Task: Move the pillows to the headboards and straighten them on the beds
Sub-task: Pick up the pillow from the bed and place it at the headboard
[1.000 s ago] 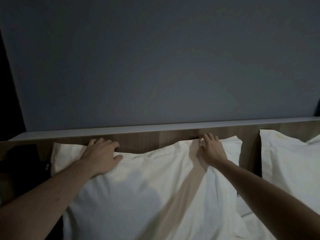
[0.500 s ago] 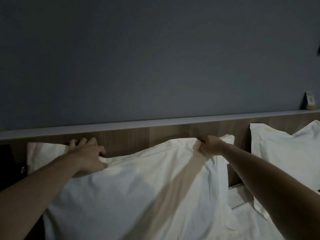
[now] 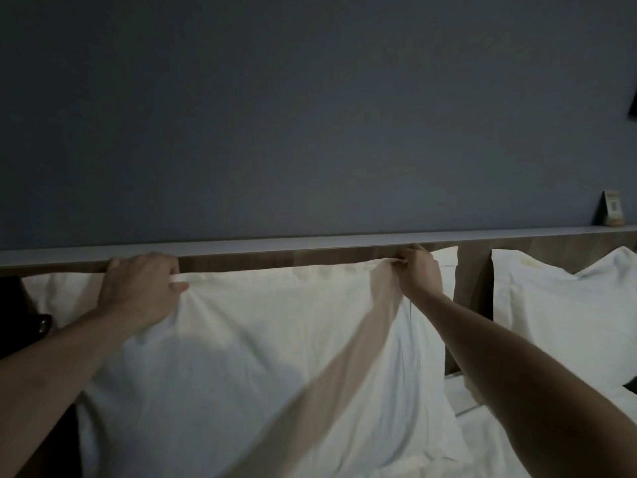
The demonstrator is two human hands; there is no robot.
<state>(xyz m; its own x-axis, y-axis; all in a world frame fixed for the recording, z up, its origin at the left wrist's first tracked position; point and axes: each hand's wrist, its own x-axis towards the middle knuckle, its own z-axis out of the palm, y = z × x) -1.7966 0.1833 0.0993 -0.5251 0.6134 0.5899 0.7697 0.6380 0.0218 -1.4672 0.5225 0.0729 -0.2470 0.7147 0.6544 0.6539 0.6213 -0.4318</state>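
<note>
A large white pillow (image 3: 262,350) stands against the wooden headboard (image 3: 275,260), filling the lower middle of the head view. My left hand (image 3: 141,291) grips its top edge near the left corner. At the right end of that edge my right hand (image 3: 418,274) pinches the fabric, just below the headboard's ledge. The top edge is stretched taut between both hands. A second white pillow (image 3: 565,322) leans against the headboard on the neighbouring bed to the right, touched by neither hand.
A grey ledge (image 3: 327,244) tops the headboard under a dark grey wall. A small card stand (image 3: 612,208) sits on the ledge at far right. White bed sheet (image 3: 482,439) lies below the pillows. A dark object (image 3: 20,315) sits at the left edge.
Both hands went from resting on the pillow's top to gripping its edge, then lifted it up to the ledge and pulled it taut.
</note>
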